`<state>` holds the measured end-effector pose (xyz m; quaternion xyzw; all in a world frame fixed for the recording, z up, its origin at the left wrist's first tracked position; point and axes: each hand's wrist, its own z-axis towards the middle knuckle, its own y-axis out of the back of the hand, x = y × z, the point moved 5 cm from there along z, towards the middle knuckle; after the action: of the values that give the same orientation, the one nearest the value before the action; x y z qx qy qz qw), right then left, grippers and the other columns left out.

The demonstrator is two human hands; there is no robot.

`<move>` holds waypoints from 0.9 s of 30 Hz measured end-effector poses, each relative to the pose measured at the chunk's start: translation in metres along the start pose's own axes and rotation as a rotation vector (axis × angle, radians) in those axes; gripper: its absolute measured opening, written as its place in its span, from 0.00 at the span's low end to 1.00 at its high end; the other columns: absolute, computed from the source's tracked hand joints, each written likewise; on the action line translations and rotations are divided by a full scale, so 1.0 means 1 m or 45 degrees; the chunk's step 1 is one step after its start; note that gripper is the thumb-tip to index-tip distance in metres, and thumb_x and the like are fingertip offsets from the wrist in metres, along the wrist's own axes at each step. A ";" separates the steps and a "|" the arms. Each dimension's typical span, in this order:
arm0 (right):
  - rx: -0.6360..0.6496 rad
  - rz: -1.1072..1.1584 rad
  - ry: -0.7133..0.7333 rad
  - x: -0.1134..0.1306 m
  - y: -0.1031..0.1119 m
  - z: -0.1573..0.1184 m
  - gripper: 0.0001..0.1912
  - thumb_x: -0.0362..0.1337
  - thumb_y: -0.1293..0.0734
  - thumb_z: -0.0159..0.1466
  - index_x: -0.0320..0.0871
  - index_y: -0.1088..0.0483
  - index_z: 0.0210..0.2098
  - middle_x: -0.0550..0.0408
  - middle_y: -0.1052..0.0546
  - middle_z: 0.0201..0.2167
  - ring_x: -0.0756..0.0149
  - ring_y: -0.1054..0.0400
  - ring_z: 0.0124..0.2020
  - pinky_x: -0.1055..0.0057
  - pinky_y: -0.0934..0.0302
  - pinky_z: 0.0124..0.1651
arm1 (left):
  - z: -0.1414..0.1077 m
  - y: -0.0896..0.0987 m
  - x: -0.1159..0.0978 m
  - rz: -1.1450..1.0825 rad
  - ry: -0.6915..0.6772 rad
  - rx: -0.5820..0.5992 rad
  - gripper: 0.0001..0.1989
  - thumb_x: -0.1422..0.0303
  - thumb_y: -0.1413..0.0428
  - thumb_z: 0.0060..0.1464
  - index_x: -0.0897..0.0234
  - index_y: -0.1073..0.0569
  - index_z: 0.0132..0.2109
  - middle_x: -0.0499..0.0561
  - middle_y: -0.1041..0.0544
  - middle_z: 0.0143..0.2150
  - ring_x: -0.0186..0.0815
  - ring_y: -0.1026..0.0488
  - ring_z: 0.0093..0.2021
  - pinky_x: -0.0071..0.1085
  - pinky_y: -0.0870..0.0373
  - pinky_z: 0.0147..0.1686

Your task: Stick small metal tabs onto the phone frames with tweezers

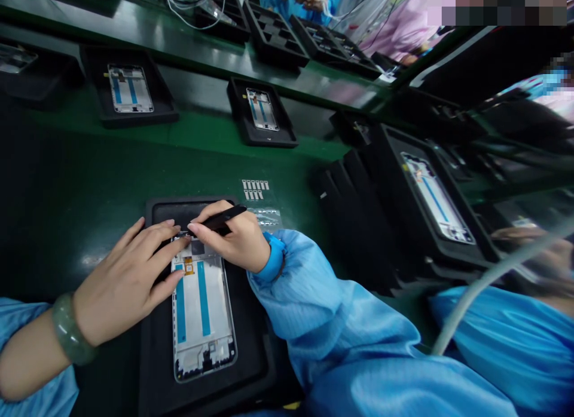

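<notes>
A silver phone frame (215,321) with two blue strips lies in a black foam tray (251,369) before me. My left hand (134,273), with a green bangle at the wrist, rests its spread fingertips on the frame's left edge and upper end; it holds nothing visible. Black tweezers (226,217) are pinched in my right hand (237,235), above the frame's top end. Their tips are hidden by my fingers. Just beyond my right hand, a clear sheet (268,217) and two rows of small white pieces (255,185) lie on the green table (112,172).
Trays with phone frames (165,109) (287,136) stand along the far ledge. Stacked black trays (359,214) rise at the right, a phone frame in the top one. A co-worker's blue sleeve (506,345) and a pale cable (502,270) are at the lower right.
</notes>
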<state>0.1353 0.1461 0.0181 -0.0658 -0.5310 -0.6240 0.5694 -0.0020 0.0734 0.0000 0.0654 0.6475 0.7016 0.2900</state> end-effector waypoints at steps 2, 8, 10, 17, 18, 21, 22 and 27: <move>0.008 -0.012 0.026 0.000 -0.002 -0.001 0.06 0.38 0.35 0.60 0.41 0.33 0.33 0.56 0.26 0.30 0.72 0.30 0.32 0.76 0.36 0.37 | 0.000 0.000 0.000 0.004 -0.006 -0.001 0.23 0.60 0.52 0.56 0.59 0.39 0.58 0.56 0.34 0.56 0.46 0.40 0.59 0.52 0.45 0.58; 0.010 -0.035 0.119 0.004 -0.002 -0.001 0.06 0.37 0.36 0.61 0.40 0.32 0.33 0.55 0.25 0.30 0.72 0.30 0.32 0.77 0.36 0.36 | 0.000 0.000 -0.001 0.028 -0.022 0.007 0.22 0.61 0.53 0.57 0.60 0.39 0.58 0.56 0.34 0.56 0.44 0.40 0.59 0.51 0.46 0.59; -0.009 -0.004 0.109 0.004 0.000 -0.001 0.05 0.36 0.36 0.61 0.39 0.32 0.33 0.55 0.25 0.29 0.73 0.30 0.30 0.78 0.36 0.35 | 0.000 0.000 -0.001 0.041 -0.029 0.010 0.23 0.60 0.53 0.57 0.61 0.39 0.59 0.56 0.34 0.56 0.44 0.41 0.59 0.51 0.46 0.59; -0.050 0.137 0.136 0.004 0.004 -0.003 0.04 0.34 0.34 0.59 0.39 0.32 0.32 0.55 0.26 0.28 0.72 0.30 0.28 0.76 0.35 0.33 | 0.000 -0.002 -0.002 0.063 -0.025 0.027 0.24 0.60 0.54 0.58 0.60 0.41 0.60 0.56 0.35 0.57 0.43 0.42 0.60 0.50 0.47 0.60; -0.070 0.156 0.137 0.004 0.005 -0.003 0.03 0.34 0.34 0.59 0.40 0.32 0.32 0.55 0.26 0.28 0.72 0.30 0.29 0.75 0.35 0.34 | 0.000 -0.002 -0.002 0.062 -0.023 0.029 0.24 0.60 0.53 0.58 0.60 0.42 0.60 0.56 0.36 0.57 0.43 0.43 0.60 0.50 0.47 0.60; -0.175 0.219 0.098 0.001 0.010 -0.003 0.04 0.34 0.34 0.59 0.41 0.33 0.32 0.54 0.26 0.30 0.70 0.30 0.33 0.72 0.34 0.39 | 0.000 -0.002 -0.002 0.062 -0.013 0.038 0.24 0.59 0.53 0.57 0.60 0.41 0.60 0.55 0.36 0.58 0.43 0.43 0.61 0.49 0.48 0.60; -0.199 0.236 0.069 0.000 0.011 -0.002 0.04 0.35 0.34 0.59 0.41 0.33 0.33 0.54 0.26 0.31 0.69 0.30 0.35 0.71 0.34 0.39 | 0.000 -0.002 -0.001 0.062 -0.009 0.043 0.24 0.59 0.53 0.57 0.59 0.41 0.60 0.55 0.36 0.58 0.43 0.43 0.61 0.49 0.48 0.60; -0.146 0.359 -0.151 -0.011 0.008 -0.001 0.07 0.38 0.34 0.59 0.41 0.33 0.34 0.54 0.27 0.32 0.71 0.30 0.31 0.74 0.33 0.33 | -0.001 -0.004 0.001 0.032 0.001 0.049 0.23 0.59 0.54 0.58 0.59 0.41 0.58 0.53 0.36 0.58 0.40 0.44 0.61 0.47 0.50 0.61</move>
<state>0.1454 0.1542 0.0149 -0.2089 -0.5128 -0.5622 0.6143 -0.0021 0.0726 -0.0038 0.0789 0.6600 0.6928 0.2797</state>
